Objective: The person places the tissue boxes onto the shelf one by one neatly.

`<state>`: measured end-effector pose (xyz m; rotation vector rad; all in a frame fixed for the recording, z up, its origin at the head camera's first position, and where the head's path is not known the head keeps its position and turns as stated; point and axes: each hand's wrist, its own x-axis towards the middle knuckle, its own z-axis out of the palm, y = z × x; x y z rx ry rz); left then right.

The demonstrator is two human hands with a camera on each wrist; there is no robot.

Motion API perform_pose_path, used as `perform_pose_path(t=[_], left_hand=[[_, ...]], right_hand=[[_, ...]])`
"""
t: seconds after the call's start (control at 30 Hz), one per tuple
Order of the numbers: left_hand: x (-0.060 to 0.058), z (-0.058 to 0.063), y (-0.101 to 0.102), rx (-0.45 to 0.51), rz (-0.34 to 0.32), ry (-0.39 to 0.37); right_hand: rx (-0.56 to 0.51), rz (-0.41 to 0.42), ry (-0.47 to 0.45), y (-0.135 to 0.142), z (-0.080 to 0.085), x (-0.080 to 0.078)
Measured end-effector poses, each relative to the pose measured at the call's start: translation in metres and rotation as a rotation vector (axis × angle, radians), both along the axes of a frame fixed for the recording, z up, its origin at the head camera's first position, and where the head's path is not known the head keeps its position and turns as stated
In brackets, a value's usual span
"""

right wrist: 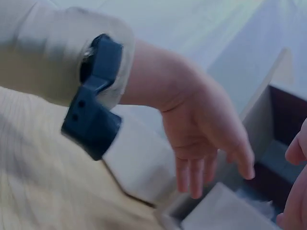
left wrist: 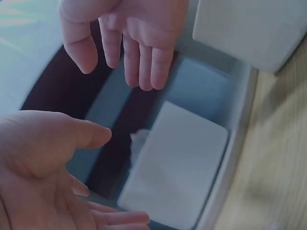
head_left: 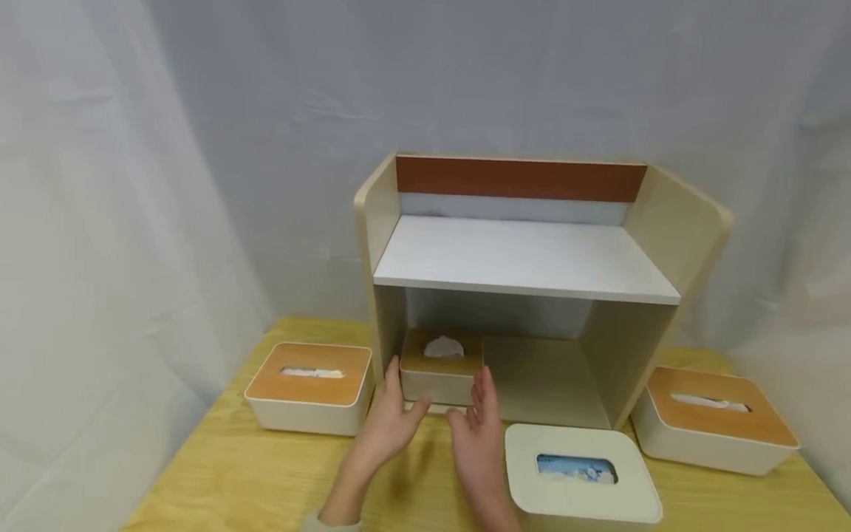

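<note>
Here's the tissue box (head_left: 440,384) at lower left in the shelf (head_left: 525,255), left hand (head_left: 388,423) and right hand (head_left: 480,443) flanking its front, fingers fairly straight, gripping nothing, contact unclear; any nudge wants even pressure, keeping it square to the side wall (head_left: 394,318)

The head camera looked forward and down across the bench (head_left: 219,480) to the far shelf unit (head_left: 525,255). The left wrist camera (right wrist: 91,125) and the right one, much nearer and tilted, shared the tissue box (left wrist: 177,165) there; the right faced left toward the left hand (right wrist: 201,112).
</note>
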<state>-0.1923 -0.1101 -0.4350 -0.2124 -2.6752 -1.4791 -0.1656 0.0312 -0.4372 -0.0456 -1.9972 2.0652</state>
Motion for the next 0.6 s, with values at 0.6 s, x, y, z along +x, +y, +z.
perform_pose_path(t=[0.6], left_hand=[[0.025, 0.038, -0.004, -0.055, -0.142, -0.036]], right_hand=[[0.532, 0.179, 0.030, 0.133, 0.037, 0.013]])
